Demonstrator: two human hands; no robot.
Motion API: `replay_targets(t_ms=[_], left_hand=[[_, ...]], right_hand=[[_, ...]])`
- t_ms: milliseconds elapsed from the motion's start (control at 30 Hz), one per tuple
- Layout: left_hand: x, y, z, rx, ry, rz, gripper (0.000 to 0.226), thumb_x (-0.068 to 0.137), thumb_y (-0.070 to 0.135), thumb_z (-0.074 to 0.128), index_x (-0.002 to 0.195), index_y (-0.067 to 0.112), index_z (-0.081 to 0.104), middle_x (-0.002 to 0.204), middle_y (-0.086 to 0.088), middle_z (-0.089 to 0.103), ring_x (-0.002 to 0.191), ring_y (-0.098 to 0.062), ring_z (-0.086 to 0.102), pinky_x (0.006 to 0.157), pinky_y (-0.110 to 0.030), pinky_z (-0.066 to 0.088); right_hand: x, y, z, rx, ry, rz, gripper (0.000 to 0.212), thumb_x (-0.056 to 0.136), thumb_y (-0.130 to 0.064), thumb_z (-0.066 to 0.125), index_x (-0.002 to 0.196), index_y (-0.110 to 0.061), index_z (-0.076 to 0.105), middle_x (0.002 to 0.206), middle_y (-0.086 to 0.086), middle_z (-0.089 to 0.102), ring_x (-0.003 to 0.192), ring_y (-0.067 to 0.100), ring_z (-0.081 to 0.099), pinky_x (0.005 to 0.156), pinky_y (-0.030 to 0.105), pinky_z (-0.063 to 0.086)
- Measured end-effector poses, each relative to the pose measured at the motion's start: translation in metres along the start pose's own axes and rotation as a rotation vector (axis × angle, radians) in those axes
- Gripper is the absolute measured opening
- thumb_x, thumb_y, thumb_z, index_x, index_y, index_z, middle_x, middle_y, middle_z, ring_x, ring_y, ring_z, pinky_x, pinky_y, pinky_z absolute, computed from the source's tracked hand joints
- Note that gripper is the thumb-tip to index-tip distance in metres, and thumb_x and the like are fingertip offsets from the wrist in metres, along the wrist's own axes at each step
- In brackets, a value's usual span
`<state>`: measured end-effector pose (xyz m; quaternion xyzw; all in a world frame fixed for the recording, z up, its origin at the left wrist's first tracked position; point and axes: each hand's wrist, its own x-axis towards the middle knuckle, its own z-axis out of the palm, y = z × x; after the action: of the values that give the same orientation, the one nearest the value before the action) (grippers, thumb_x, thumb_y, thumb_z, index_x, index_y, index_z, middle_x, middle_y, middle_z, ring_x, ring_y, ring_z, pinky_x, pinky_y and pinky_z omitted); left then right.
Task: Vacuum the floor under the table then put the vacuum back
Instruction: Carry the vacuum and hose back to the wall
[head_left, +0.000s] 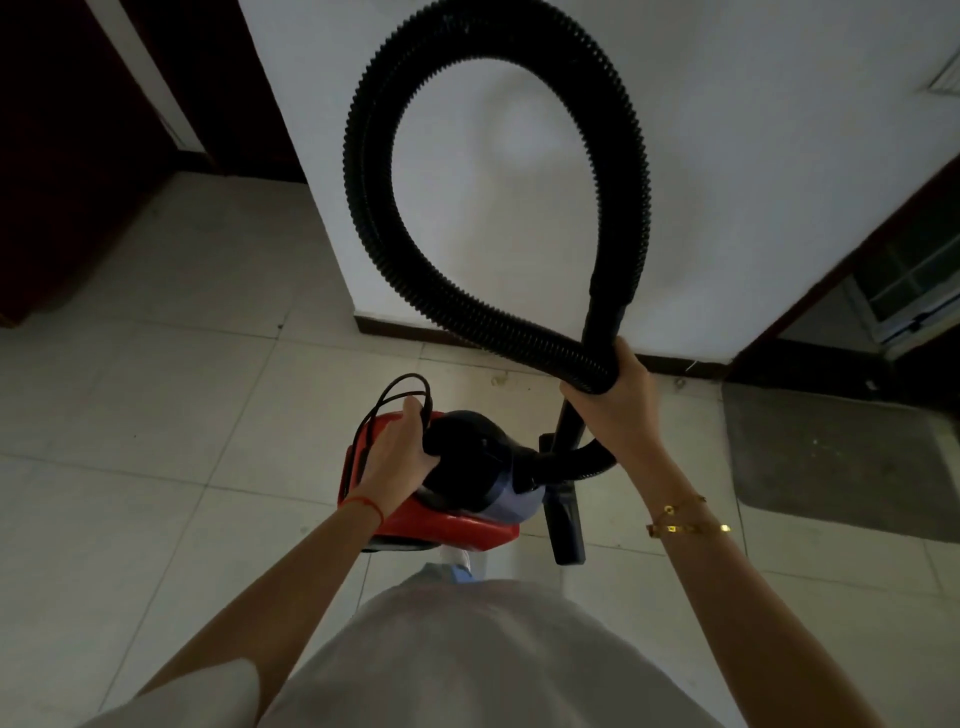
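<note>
The vacuum (457, 483) is red and black, low in front of the person above the tiled floor (156, 415). The left hand (400, 452) grips its top handle and a loop of black cord (395, 400). The right hand (613, 395) grips the black hose (363, 171), which curls up in a big loop before the white wall (753, 156). A grey mat (841, 457) lies to the right.

Dim indoor light; dark corners; wide-angle edge distortion.

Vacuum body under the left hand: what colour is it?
Red, with a black top and a pale bluish front section; vacuum body shows in the head view.
</note>
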<state>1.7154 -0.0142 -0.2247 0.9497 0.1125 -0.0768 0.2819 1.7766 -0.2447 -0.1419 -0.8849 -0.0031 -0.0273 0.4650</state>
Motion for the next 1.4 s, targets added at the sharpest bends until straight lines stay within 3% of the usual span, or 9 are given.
replay_targets(t_ms=[333,633,800,1100,1267,1400], left_hand=[[0.159,-0.013,-0.028,-0.025,-0.064,-0.011,0.042,0.081,0.006,0.068,0.112,0.01,0.04,0.081,-0.003,0.061,0.065,-0.012,0.06,0.044,-0.015,0.039],[0.293,-0.03,-0.012,-0.103,-0.164,-0.025,0.044,0.082,0.008,0.068,0.113,0.009,0.037,0.078,-0.004,0.061,0.065,-0.016,0.063,0.051,-0.021,0.049],[0.366,-0.045,0.016,-0.123,-0.238,-0.027,0.053,0.084,0.013,0.068,0.124,0.008,0.033,0.085,-0.004,0.06,0.073,-0.017,0.064,0.064,-0.029,0.058],[0.486,-0.094,0.115,-0.106,-0.3,0.01,0.068,0.084,0.011,0.065,0.14,0.012,0.027,0.082,0.0,0.062,0.069,-0.012,0.064,0.064,-0.029,0.059],[0.542,-0.132,0.184,-0.075,-0.291,0.026,0.068,0.081,0.008,0.065,0.138,0.012,0.028,0.077,0.0,0.062,0.064,-0.014,0.063,0.057,-0.032,0.058],[0.577,-0.165,0.243,-0.049,-0.288,0.028,0.066,0.081,0.007,0.064,0.136,0.011,0.029,0.079,-0.003,0.064,0.065,-0.018,0.065,0.057,-0.033,0.058]], right_hand=[[0.134,-0.014,0.053,-0.042,0.032,0.079,0.039,0.076,-0.019,0.074,0.11,-0.016,0.054,0.079,-0.014,0.056,0.067,-0.007,0.051,0.053,-0.001,0.036],[0.265,0.008,0.102,-0.038,-0.017,0.129,0.041,0.074,-0.015,0.075,0.11,-0.012,0.055,0.079,-0.012,0.057,0.067,-0.008,0.052,0.052,0.003,0.036],[0.334,0.036,0.136,-0.053,-0.026,0.174,0.043,0.073,-0.017,0.075,0.111,-0.014,0.054,0.082,-0.01,0.058,0.072,0.006,0.055,0.056,0.009,0.036],[0.415,0.148,0.218,-0.074,-0.031,0.227,0.039,0.072,-0.019,0.078,0.101,-0.021,0.051,0.076,-0.014,0.058,0.069,-0.004,0.055,0.057,0.009,0.038],[0.443,0.222,0.265,-0.082,0.001,0.232,0.04,0.071,-0.015,0.077,0.103,-0.017,0.053,0.077,-0.01,0.059,0.068,0.005,0.057,0.057,0.013,0.04],[0.456,0.279,0.305,-0.063,-0.025,0.207,0.039,0.071,-0.017,0.077,0.098,-0.024,0.051,0.077,-0.014,0.06,0.071,0.007,0.06,0.058,0.015,0.045]])
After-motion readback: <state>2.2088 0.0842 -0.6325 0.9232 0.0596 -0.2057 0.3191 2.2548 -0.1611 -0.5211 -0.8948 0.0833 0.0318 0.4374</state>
